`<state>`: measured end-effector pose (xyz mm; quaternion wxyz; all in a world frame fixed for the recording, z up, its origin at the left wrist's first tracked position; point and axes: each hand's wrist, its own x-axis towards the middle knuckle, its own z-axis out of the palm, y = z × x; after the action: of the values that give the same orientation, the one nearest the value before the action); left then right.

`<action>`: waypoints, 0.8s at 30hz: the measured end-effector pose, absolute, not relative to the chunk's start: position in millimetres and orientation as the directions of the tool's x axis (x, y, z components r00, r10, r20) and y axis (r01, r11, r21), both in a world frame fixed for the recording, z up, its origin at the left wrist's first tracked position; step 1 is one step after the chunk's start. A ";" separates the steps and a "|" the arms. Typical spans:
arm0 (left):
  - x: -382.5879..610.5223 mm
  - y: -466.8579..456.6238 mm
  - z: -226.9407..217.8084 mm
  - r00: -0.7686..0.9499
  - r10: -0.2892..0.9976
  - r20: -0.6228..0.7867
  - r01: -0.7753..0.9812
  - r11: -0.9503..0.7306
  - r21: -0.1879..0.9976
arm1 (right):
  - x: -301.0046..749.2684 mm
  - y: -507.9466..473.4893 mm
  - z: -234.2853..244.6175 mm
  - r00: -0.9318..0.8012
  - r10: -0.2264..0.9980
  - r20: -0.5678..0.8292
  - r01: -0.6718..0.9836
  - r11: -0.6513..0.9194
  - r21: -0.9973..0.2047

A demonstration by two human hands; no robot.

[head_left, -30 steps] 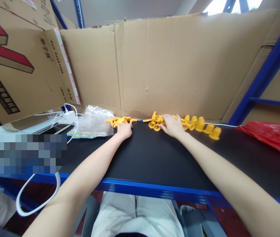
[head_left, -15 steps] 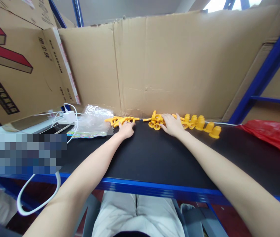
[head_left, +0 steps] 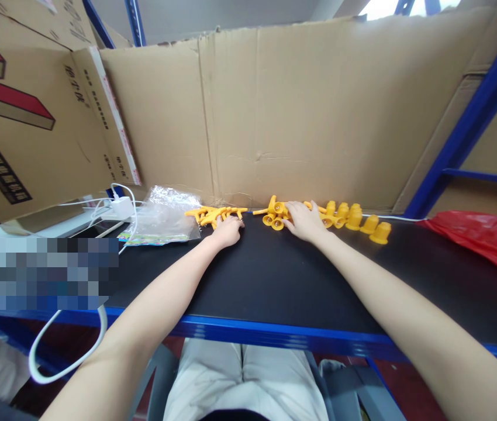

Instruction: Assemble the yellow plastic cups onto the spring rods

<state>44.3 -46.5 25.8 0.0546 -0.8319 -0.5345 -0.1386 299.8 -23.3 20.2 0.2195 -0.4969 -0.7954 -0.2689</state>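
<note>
My left hand [head_left: 228, 231] rests at the near edge of a pile of yellow branched plastic pieces [head_left: 207, 214], its fingers curled against them; whether it grips one is hidden. Farther right, my right hand [head_left: 304, 221] lies with fingers spread over a group of yellow cup-shaped pieces [head_left: 277, 223], several of which show their round open ends. Its thumb reaches toward the cups on the left. Beyond this hand a row of yellow flanged caps [head_left: 354, 217] stands on the black tabletop, ending with a cap [head_left: 380, 233] at the right.
A clear plastic bag [head_left: 163, 219] lies left of the pile, near a white charger [head_left: 122, 207] with cables. At the right is a red plastic bag [head_left: 476, 240]. A cardboard wall [head_left: 310, 117] closes the back, and a blue rail [head_left: 275, 333] edges the table [head_left: 266, 280].
My left hand has shifted slightly to the right along the branched pieces. My right hand stays over the cups. The view has moved a little.
</note>
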 end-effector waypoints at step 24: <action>47.5 -47.9 27.9 0.437 0.846 0.307 0.885 -0.465 0.023 | 296.8 -27.6 22.8 -0.407 0.685 0.604 0.910 0.363 0.202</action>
<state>47.5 -47.9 27.9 0.0706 -0.8446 -0.5122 -0.1390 296.8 -27.6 22.8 0.2149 -0.5002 -0.7971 -0.2613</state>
